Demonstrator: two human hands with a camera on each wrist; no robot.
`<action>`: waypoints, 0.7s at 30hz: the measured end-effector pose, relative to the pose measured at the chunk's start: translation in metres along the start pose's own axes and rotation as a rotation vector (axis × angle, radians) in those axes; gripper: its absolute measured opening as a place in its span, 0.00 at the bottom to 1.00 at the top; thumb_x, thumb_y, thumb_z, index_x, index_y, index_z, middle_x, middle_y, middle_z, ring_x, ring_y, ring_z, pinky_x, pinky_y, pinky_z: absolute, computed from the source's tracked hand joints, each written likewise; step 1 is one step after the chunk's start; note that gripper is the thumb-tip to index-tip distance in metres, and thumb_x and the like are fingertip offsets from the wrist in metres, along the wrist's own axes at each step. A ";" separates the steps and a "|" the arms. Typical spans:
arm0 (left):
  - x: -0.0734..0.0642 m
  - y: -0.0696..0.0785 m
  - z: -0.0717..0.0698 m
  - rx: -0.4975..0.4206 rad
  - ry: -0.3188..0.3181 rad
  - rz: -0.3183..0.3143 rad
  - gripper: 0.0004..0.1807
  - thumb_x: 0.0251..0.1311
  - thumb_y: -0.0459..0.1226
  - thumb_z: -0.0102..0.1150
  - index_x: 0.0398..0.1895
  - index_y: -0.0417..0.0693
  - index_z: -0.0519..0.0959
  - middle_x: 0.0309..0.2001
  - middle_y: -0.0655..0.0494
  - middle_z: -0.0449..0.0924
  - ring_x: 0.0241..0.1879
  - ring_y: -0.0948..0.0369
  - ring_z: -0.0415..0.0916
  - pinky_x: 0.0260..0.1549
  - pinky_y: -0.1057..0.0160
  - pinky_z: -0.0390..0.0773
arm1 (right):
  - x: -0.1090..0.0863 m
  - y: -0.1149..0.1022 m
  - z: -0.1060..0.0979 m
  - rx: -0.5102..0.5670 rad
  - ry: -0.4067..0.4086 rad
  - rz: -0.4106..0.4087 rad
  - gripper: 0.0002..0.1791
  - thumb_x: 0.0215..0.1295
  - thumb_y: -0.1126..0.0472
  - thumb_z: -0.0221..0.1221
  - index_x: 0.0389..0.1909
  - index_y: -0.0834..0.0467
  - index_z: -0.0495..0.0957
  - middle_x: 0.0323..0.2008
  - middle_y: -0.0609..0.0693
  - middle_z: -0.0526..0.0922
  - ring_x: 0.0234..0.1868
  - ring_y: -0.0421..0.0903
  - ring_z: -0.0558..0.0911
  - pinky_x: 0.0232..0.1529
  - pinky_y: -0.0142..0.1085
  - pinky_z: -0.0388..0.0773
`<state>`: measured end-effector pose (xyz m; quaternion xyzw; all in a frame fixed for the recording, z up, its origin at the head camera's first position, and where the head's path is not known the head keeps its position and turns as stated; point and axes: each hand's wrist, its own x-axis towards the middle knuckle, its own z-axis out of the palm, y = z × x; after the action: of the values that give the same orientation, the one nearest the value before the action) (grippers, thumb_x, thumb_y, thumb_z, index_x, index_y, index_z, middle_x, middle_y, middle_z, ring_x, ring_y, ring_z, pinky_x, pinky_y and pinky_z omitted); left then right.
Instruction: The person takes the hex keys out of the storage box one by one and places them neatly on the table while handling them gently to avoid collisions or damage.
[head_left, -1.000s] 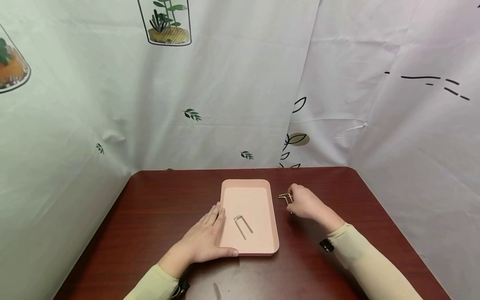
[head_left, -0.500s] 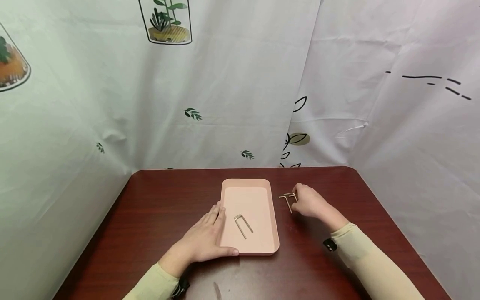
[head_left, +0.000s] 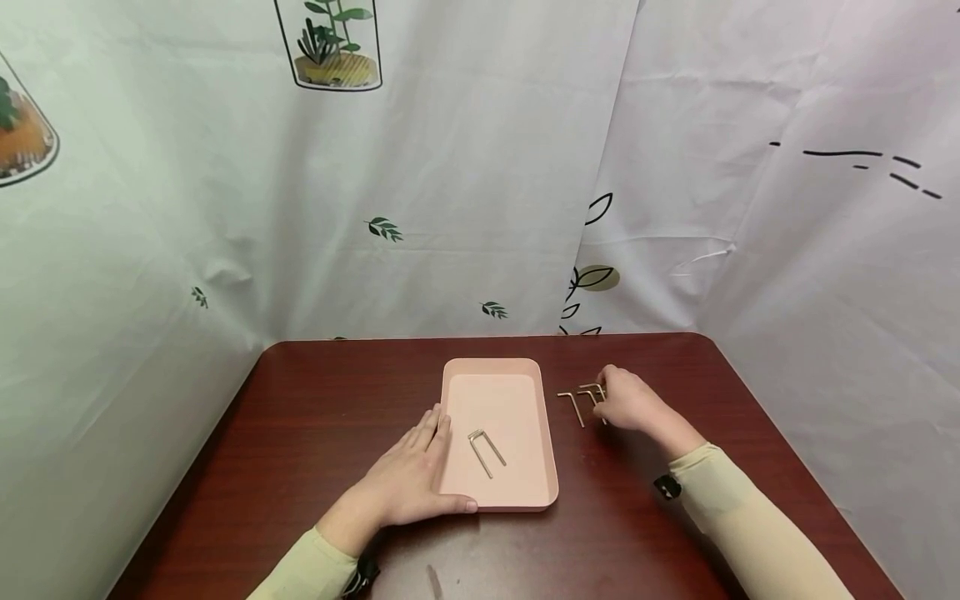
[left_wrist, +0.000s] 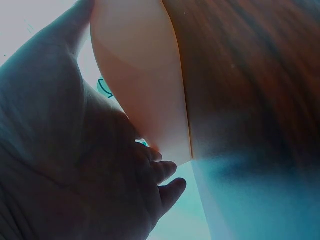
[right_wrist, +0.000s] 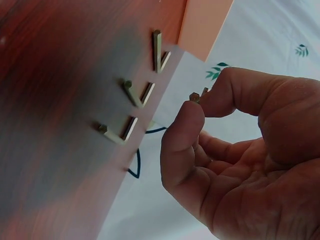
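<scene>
My left hand (head_left: 405, 479) rests along the left side and near corner of a pink tray (head_left: 525, 467), its fingers straight and the thumb at the front edge. The left wrist view shows its fingers (left_wrist: 172, 195) beside the tray wall (left_wrist: 140, 65). Inside the tray lie metal hex keys (head_left: 487, 454), two long arms visible. Right of the tray, my right hand (head_left: 630, 402) pinches a hex key (right_wrist: 195, 97) between thumb and forefinger, just above the table. Three more L-shaped hex keys (right_wrist: 135, 95) lie in a row below it; the hand partly covers them in the head view.
The dark red wooden table (head_left: 337, 392) has rounded far corners. A white patterned curtain (head_left: 465, 208) surrounds its back and sides. A dark streak (head_left: 434, 582) marks the table near the front edge.
My right hand has moved right, away from the tray, with the pinched hex key. More of the hex keys on the table now show. The left hand and tray have stayed put.
</scene>
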<state>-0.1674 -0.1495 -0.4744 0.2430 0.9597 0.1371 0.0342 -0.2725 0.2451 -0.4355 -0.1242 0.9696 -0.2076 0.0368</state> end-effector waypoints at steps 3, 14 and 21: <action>0.000 0.000 0.001 -0.001 0.000 0.001 0.77 0.58 0.81 0.62 0.88 0.29 0.51 0.89 0.29 0.44 0.88 0.40 0.47 0.82 0.40 0.61 | 0.010 0.019 0.008 -0.001 0.009 -0.011 0.25 0.54 0.65 0.71 0.51 0.70 0.78 0.35 0.56 0.81 0.35 0.54 0.80 0.41 0.50 0.81; 0.000 0.000 0.000 0.000 0.005 0.004 0.77 0.58 0.81 0.62 0.88 0.29 0.51 0.88 0.29 0.44 0.88 0.40 0.48 0.82 0.40 0.61 | 0.019 0.041 0.009 -0.004 0.004 0.020 0.24 0.53 0.64 0.70 0.50 0.70 0.77 0.33 0.55 0.81 0.32 0.53 0.82 0.38 0.50 0.82; 0.000 0.000 0.000 -0.008 0.004 0.001 0.77 0.58 0.80 0.63 0.89 0.29 0.51 0.89 0.29 0.44 0.88 0.40 0.47 0.82 0.40 0.61 | 0.005 0.030 -0.005 -0.029 -0.017 0.067 0.24 0.58 0.66 0.71 0.51 0.73 0.76 0.33 0.57 0.81 0.35 0.55 0.80 0.41 0.51 0.82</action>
<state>-0.1671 -0.1492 -0.4742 0.2429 0.9591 0.1414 0.0334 -0.2846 0.2718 -0.4436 -0.0941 0.9758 -0.1911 0.0503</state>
